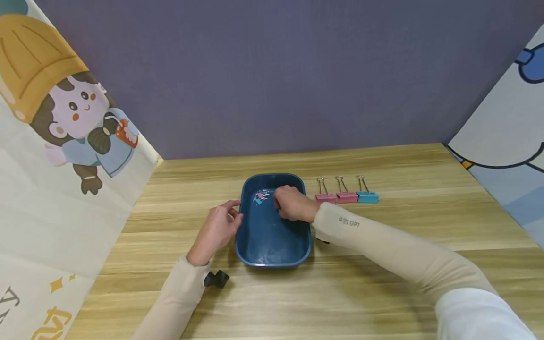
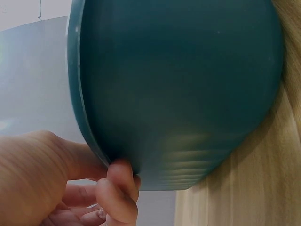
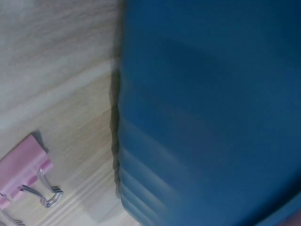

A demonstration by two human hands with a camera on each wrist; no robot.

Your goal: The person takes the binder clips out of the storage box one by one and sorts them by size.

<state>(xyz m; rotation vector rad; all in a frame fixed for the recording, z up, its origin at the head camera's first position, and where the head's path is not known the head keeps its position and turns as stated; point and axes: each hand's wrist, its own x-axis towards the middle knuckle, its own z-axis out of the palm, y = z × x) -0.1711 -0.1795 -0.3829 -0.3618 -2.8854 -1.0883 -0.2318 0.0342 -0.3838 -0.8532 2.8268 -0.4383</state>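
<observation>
A dark blue plastic bin [image 1: 272,241] stands on the wooden table. My left hand [image 1: 216,226] pinches its left rim; in the left wrist view the thumb and curled fingers [image 2: 120,200] meet at the rim. My right hand [image 1: 293,204] reaches over the right side into the bin, fingers bent downward. Whether it holds anything is hidden, and the right wrist view shows mostly the bin's outer wall [image 3: 188,117]. Left of that hand, small pink and blue clips [image 1: 259,201] lie in the bin. Right of the bin are two pink binder clips [image 1: 347,197] and one blue binder clip [image 1: 367,197] in a row.
A small black object [image 1: 216,279] is at the left wrist. The wooden tabletop [image 1: 403,189] extends on both sides of the bin. Behind it rises a grey-purple panel [image 1: 276,85], with printed cartoon panels [image 1: 51,212] at the sides.
</observation>
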